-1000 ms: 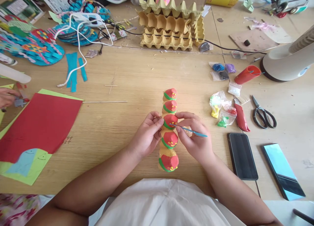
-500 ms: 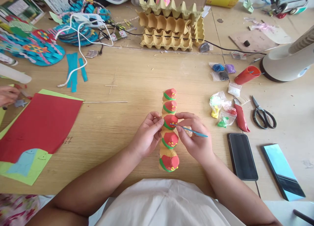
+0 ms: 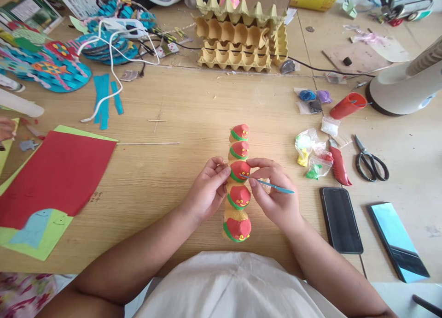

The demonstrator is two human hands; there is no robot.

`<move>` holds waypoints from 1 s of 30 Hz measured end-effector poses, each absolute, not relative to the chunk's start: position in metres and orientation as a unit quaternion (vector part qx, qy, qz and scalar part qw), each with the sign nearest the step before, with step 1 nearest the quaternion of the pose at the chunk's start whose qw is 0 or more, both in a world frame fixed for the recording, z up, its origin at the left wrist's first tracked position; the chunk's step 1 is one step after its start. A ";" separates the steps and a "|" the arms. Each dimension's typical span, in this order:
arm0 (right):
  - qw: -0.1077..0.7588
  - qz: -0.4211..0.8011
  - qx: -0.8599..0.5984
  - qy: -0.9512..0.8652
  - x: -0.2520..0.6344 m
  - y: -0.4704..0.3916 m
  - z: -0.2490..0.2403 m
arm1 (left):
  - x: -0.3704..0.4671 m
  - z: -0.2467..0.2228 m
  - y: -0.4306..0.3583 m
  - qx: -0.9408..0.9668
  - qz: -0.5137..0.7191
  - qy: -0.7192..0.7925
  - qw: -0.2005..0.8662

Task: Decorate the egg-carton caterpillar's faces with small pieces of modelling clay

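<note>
A strip of egg carton (image 3: 236, 214) runs lengthwise in front of me, its several bumps covered in red and green clay with small yellow faces. My left hand (image 3: 210, 186) pinches the strip's left side at the middle bump. Between the thumb and fingers of my right hand (image 3: 275, 189) is a blue clay modelling tool (image 3: 281, 189). Its thin tip touches the yellow face on the middle bump, and my right index finger rests near that bump's upper edge. A small clear wrapper partly shows behind my right hand.
Bags of coloured clay (image 3: 312, 154), a red utility knife (image 3: 339, 163), scissors (image 3: 371, 163) and two phones (image 3: 341, 221) lie at right. Red paper (image 3: 65, 170) is at left, near another person's hand (image 3: 6, 128). Egg trays (image 3: 238, 32) are stacked at the back.
The strip's near end has shifted slightly left, and the blue tool has moved very slightly right. The other person's hand at far left has drawn back toward the edge.
</note>
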State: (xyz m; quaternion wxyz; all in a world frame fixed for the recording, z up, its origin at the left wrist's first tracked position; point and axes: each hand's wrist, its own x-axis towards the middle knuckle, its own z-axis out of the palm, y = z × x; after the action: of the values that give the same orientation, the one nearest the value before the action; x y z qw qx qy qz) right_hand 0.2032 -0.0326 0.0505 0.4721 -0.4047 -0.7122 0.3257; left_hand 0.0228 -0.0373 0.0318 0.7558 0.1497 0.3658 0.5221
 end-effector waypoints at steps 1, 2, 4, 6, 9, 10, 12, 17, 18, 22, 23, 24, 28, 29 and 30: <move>0.472 0.326 -0.406 -0.712 0.203 -0.033 0.050 | 0.023 0.032 -0.037 0.150 0.522 0.367 0.755; 0.472 0.325 -0.407 -0.712 0.203 -0.033 0.050 | 0.023 0.032 -0.037 0.151 0.522 0.368 0.755; 0.470 0.323 -0.409 -0.712 0.203 -0.033 0.050 | 0.023 0.031 -0.038 0.153 0.522 0.369 0.754; 0.468 0.319 -0.410 -0.715 0.203 -0.033 0.050 | 0.023 0.031 -0.038 0.153 0.521 0.370 0.754; 0.466 0.316 -0.411 -0.717 0.203 -0.033 0.051 | 0.023 0.031 -0.038 0.151 0.521 0.368 0.755; 0.465 0.316 -0.412 -0.717 0.203 -0.033 0.051 | 0.023 0.031 -0.038 0.150 0.521 0.369 0.755; 0.467 0.315 -0.413 -0.715 0.202 -0.032 0.052 | 0.023 0.031 -0.038 0.150 0.522 0.372 0.753; 0.469 0.313 -0.410 -0.717 0.202 -0.032 0.052 | 0.023 0.031 -0.038 0.149 0.521 0.372 0.753; 0.467 0.314 -0.412 -0.717 0.202 -0.032 0.052 | 0.023 0.032 -0.038 0.149 0.520 0.373 0.754; 0.463 0.316 -0.417 -0.716 0.202 -0.032 0.051 | 0.023 0.032 -0.038 0.153 0.521 0.371 0.753; 0.464 0.316 -0.416 -0.715 0.203 -0.032 0.051 | 0.023 0.032 -0.038 0.154 0.522 0.368 0.754; 0.466 0.317 -0.414 -0.715 0.203 -0.033 0.051 | 0.023 0.031 -0.038 0.155 0.523 0.366 0.754; 0.466 0.317 -0.412 -0.717 0.203 -0.032 0.051 | 0.023 0.031 -0.038 0.157 0.524 0.363 0.754; 0.465 0.316 -0.413 -0.717 0.203 -0.032 0.051 | 0.023 0.031 -0.038 0.158 0.523 0.364 0.754; 0.464 0.316 -0.414 -0.717 0.203 -0.032 0.051 | 0.023 0.031 -0.038 0.157 0.523 0.365 0.754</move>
State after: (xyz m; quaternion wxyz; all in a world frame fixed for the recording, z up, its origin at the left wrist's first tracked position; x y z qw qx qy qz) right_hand 0.2028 -0.0321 0.0510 0.4640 -0.4138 -0.7169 0.3156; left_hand 0.0234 -0.0377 0.0310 0.7540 0.1573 0.3645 0.5233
